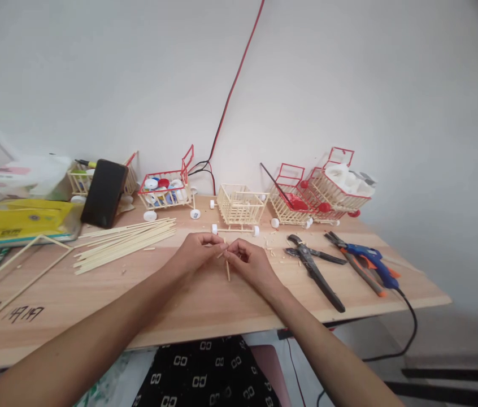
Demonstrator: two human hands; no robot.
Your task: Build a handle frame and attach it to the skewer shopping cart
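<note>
My left hand (200, 249) and my right hand (248, 260) meet over the middle of the wooden table. Both are closed, fingertips pinching short pieces of wooden stick (228, 271). One piece points down toward me from between the fingers; how the pieces join is hidden by my fingertips. Just beyond my hands stands a small cart of pale sticks (241, 212) with white wheels. A bundle of long wooden sticks (124, 246) lies to the left of my left hand. Small stick offcuts (270, 246) are scattered to the right of my right hand.
Black-handled cutters (315, 274), orange-handled pliers (360, 271) and a blue glue gun (368, 257) with a cord lie on the right. Red-trimmed stick carts (165, 195) stand along the wall. A phone (104, 192) and a yellow packet (22, 220) are at the left.
</note>
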